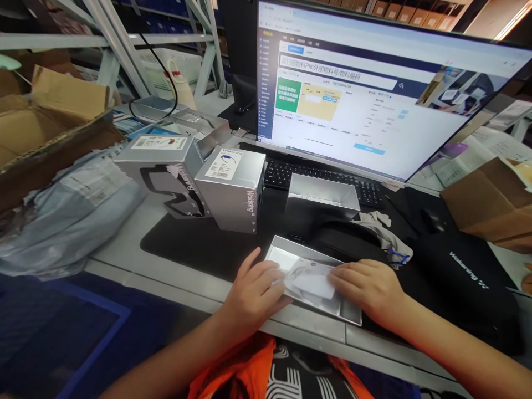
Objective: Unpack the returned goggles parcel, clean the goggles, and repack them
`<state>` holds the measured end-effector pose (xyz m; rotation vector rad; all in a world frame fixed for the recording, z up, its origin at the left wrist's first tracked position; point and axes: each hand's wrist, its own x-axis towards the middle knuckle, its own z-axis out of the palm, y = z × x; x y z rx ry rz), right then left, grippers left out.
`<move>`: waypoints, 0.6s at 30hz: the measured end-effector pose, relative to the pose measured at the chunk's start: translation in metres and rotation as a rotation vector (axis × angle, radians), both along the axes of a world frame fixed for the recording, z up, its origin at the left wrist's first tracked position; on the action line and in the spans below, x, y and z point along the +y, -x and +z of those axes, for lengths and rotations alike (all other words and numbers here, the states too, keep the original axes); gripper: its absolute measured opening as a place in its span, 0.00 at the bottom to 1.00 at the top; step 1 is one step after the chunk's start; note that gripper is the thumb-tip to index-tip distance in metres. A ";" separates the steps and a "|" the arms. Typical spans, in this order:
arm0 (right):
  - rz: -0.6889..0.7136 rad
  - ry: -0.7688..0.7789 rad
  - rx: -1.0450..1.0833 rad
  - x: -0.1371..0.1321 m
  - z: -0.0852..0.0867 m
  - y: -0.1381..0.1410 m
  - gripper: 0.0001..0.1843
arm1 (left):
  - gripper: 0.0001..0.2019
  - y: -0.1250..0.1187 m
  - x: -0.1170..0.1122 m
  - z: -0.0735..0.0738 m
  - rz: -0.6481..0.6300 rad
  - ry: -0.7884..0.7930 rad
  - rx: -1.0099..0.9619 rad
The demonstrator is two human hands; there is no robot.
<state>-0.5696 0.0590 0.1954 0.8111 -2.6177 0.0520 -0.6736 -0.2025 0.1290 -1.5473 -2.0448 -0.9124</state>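
A shallow silver box tray (286, 250) lies at the near desk edge. Inside it rests a white card in a clear plastic bag (312, 284). My left hand (253, 293) is curled at the tray's left side, its fingertips pinching the bag's left end. My right hand (368, 285) lies over the bag's right end, fingers pressed down on it. Behind the tray stands an empty silver box lid (322, 197). A black pouch (351, 241) and a grey cloth (384, 230) lie between them.
Two closed silver product boxes (233, 185) (164, 166) stand on the left of the black desk mat (187, 244). A monitor (374, 88) and keyboard (320, 177) are behind. Open cardboard boxes (50, 122) (490, 202), a grey plastic bag (70, 216) and a black drawstring bag (465, 277) flank the work area.
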 end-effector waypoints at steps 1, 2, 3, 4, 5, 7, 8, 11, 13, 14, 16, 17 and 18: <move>-0.036 0.065 -0.019 0.004 -0.001 -0.002 0.17 | 0.04 -0.001 -0.002 -0.002 -0.003 0.009 0.011; -0.083 0.136 -0.026 0.008 -0.001 -0.005 0.15 | 0.04 -0.002 -0.003 -0.004 -0.007 0.016 0.023; -0.143 0.208 -0.022 0.012 0.000 -0.009 0.12 | 0.04 -0.003 -0.005 -0.005 -0.014 0.022 0.037; -0.215 0.276 -0.010 0.015 0.002 -0.014 0.10 | 0.04 -0.004 -0.006 -0.006 -0.021 0.023 0.051; -0.290 0.341 -0.002 0.018 0.005 -0.018 0.08 | 0.04 -0.005 -0.007 -0.007 -0.027 0.017 0.065; -0.405 0.464 -0.029 0.021 0.010 -0.028 0.05 | 0.05 -0.006 -0.008 -0.007 -0.037 0.010 0.087; -0.427 0.517 -0.069 0.021 0.013 -0.032 0.04 | 0.05 -0.006 -0.008 -0.007 -0.040 0.010 0.093; -0.367 0.605 -0.220 0.015 0.012 -0.038 0.06 | 0.05 -0.005 -0.008 -0.008 -0.049 0.005 0.092; -0.271 0.565 -0.283 0.008 0.007 -0.038 0.10 | 0.05 -0.005 -0.008 -0.009 -0.049 0.003 0.076; -0.222 0.508 -0.312 0.004 0.006 -0.037 0.14 | 0.04 -0.004 -0.009 -0.010 -0.048 0.003 0.065; -0.156 0.377 -0.370 -0.001 0.007 -0.033 0.20 | 0.04 -0.004 -0.009 -0.011 -0.045 0.016 0.037; -0.148 0.335 -0.382 -0.001 0.011 -0.030 0.22 | 0.04 -0.004 -0.009 -0.012 -0.044 0.016 0.026; -0.159 0.319 -0.372 0.001 0.017 -0.026 0.23 | 0.04 -0.003 -0.009 -0.013 -0.044 0.011 0.019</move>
